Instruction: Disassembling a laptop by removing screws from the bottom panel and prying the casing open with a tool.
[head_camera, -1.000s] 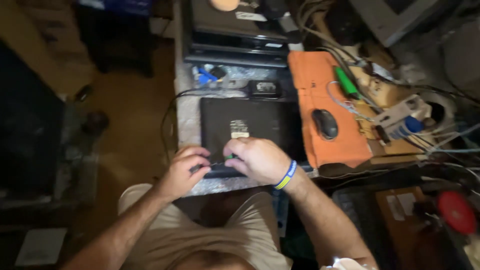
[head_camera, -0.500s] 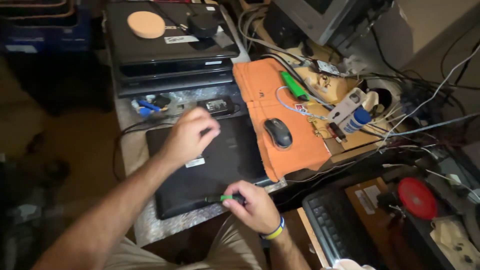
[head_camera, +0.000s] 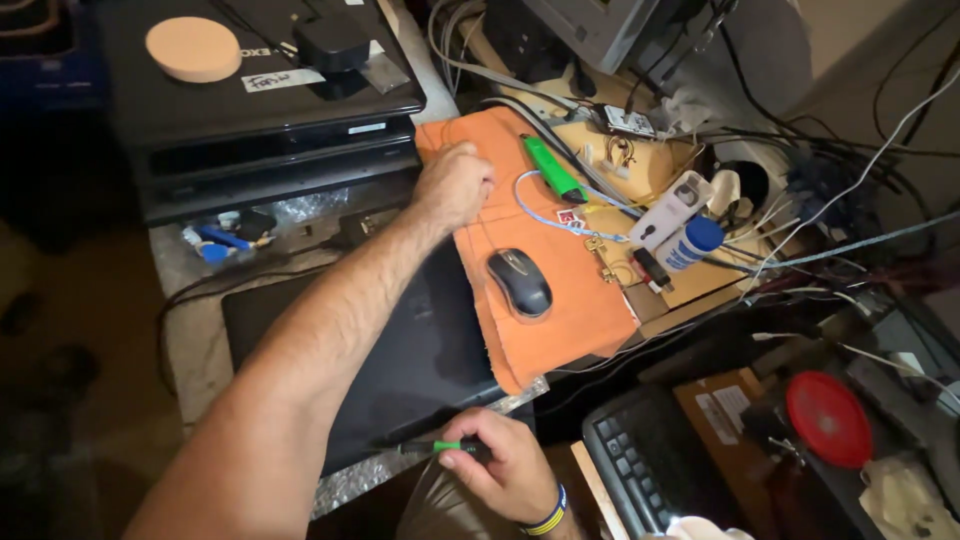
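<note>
My left hand (head_camera: 455, 185) reaches across the black laptop (head_camera: 400, 370) and rests, fingers curled, on the near corner of the orange cloth (head_camera: 560, 300); whether it holds anything I cannot tell. My right hand (head_camera: 500, 465) is at the laptop's front edge, gripping a small screwdriver with a green and black handle (head_camera: 440, 446) that points left. A grey and black mouse (head_camera: 520, 282) lies on the cloth just right of my left forearm.
A stack of black laptops (head_camera: 270, 110) with a round tan disc (head_camera: 193, 48) stands at the back. A green marker (head_camera: 552, 168), white bottle with blue cap (head_camera: 690, 243), cables, a keyboard (head_camera: 640, 465) and a red lid (head_camera: 828, 418) crowd the right side.
My left hand has moved from the laptop's back up and right onto the orange cloth. My right hand with the screwdriver has stayed at the laptop's front edge. The view has shifted.
</note>
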